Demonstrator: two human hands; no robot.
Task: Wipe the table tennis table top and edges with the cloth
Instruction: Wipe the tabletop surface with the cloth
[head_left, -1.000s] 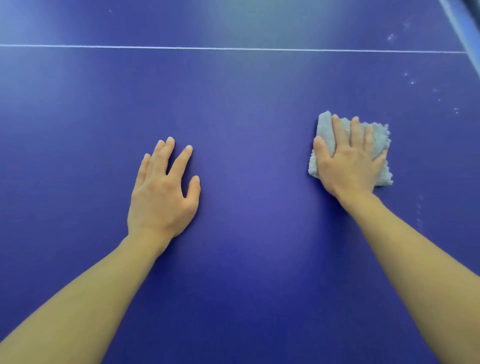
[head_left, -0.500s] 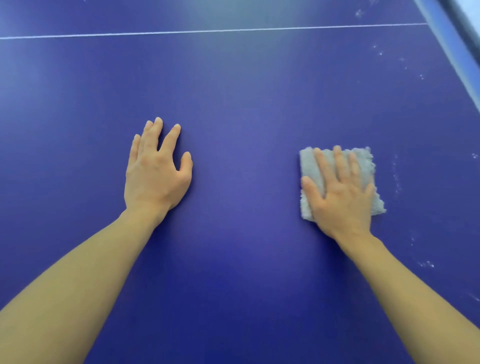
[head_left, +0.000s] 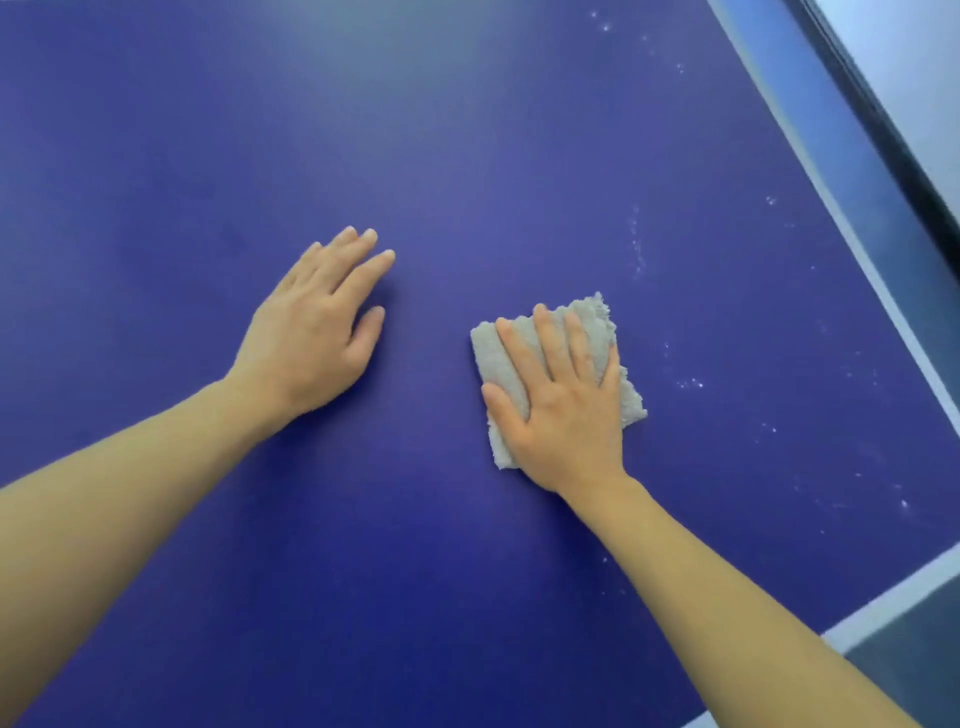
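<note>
**Flat right hand presses cloth on blue surface, left hand braced beside it**

The blue surface (head_left: 467, 156) fills nearly the whole frame. The grey, fluffy cloth (head_left: 597, 322) lies folded into a rough square just right of the centre of the frame, flat on the surface. The right hand (head_left: 561, 415) rests on top of it, palm down. Its fingers (head_left: 550, 353) are straight and slightly spread, pressing the cloth rather than gripping it, and the thumb lies along the cloth's left side. The cloth's corners show beyond the fingertips and to the right of the hand.

The left hand (head_left: 311, 338) lies left of centre, near the cloth but apart from it. It too is palm down on the bare surface, with its fingers (head_left: 363, 270) extended, relaxed and holding nothing. Both bare forearms run in from the bottom corners of the frame.

To the right of the cloth, white specks (head_left: 636, 244) are scattered over the surface towards its right side. A white line (head_left: 883, 291) runs along that side and meets another at the lower right of the frame. Beyond that corner a grey floor (head_left: 914, 665) shows.
</note>
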